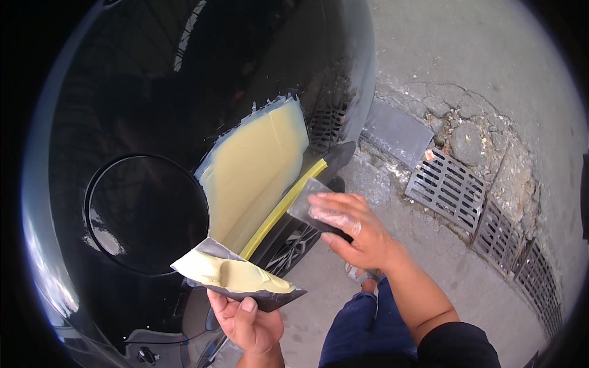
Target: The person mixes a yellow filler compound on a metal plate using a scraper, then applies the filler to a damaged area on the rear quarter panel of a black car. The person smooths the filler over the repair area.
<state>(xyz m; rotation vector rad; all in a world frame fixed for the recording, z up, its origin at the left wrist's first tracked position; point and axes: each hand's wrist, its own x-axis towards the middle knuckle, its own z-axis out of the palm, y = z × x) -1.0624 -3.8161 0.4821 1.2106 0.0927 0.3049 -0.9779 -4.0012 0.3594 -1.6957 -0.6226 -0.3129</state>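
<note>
A black car panel [147, 92] bears a smooth, pale yellow patch of body filler [248, 162] with a bluish-grey margin. Low at the patch's near end, my left hand [250, 325] grips a dark, flat mixing plate [273, 299], thumb in front. Creamy filler [236, 274] lies thick across that plate. My right hand [359, 230] has its fingers closed on a grey, flat filler spreader [300, 204], held just right of the wheel arch and apart from the patch. Whitish residue coats some of its fingers.
Yellow masking tape [276, 214] follows the arch edge above the wheel [293, 250]. A round fuel flap [144, 211] sits left of the patch. On the ground at right run metal drain grates [448, 187], a flat grey plate [397, 132] and broken concrete [466, 142].
</note>
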